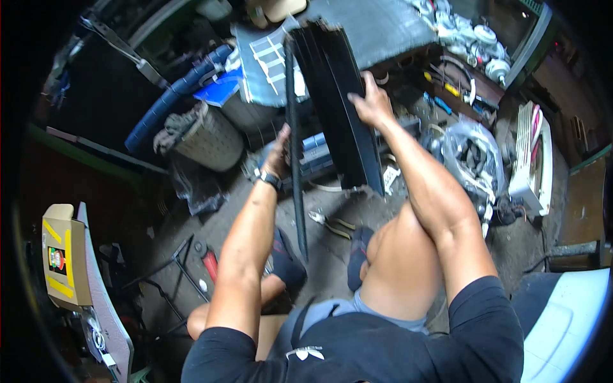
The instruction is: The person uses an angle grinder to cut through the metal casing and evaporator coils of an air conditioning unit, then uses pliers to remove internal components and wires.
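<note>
A long black panel [335, 105] with lengthwise ridges stands tilted in front of me, its lower end above the floor. Its right edge is gripped high up by my right hand [372, 103], the thumb lying across the front face. Along the panel's left side runs a thin black tube [297, 185], which reaches lower than the panel. My left hand [278, 155], with a dark watch on the wrist, is closed against this tube from the left; some of its fingers are hidden. Whether tube and panel are joined, I cannot tell.
Pliers [332, 223] lie on the floor between my feet, and a red bottle [209, 260] lies left of them. Ahead is a grey-topped bench [389, 38]. A wastebasket [214, 137] stands left, a plastic bag of parts [476, 156] and a white appliance [533, 159] right.
</note>
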Demonstrator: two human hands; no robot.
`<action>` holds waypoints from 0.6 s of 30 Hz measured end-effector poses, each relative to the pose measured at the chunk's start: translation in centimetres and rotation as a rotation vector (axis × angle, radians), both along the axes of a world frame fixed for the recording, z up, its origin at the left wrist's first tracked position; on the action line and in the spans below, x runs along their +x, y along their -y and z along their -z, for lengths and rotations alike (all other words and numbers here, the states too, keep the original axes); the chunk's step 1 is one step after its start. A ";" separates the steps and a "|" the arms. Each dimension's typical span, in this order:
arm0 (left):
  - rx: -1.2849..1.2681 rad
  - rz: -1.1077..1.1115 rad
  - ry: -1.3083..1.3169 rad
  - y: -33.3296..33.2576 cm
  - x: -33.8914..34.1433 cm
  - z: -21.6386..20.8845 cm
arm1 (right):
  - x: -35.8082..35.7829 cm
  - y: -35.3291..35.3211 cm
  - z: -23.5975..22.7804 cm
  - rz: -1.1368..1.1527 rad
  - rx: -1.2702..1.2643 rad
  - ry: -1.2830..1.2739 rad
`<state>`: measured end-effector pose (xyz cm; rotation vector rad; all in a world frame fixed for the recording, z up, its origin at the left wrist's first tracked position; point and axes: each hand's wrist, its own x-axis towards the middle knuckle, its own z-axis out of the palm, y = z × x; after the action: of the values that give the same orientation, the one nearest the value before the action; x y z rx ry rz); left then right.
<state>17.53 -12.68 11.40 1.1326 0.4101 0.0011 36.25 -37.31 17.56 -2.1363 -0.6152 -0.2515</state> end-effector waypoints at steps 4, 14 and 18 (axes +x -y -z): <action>0.081 0.011 -0.020 -5.4 -1.6 1.7 | -2.3 -2.1 -2.5 -0.025 0.018 0.087; 0.468 -0.370 0.155 -4.7 -2.5 4.4 | -6.6 -5.9 -4.7 -0.094 -0.005 0.386; 0.423 -0.438 0.222 -6.9 -6.3 6.5 | -11.6 -9.0 -6.7 -0.136 -0.067 0.340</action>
<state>11.26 -5.81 4.87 1.4184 0.4640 0.6162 24.64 -28.34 24.26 -2.1205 -0.9730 -0.5315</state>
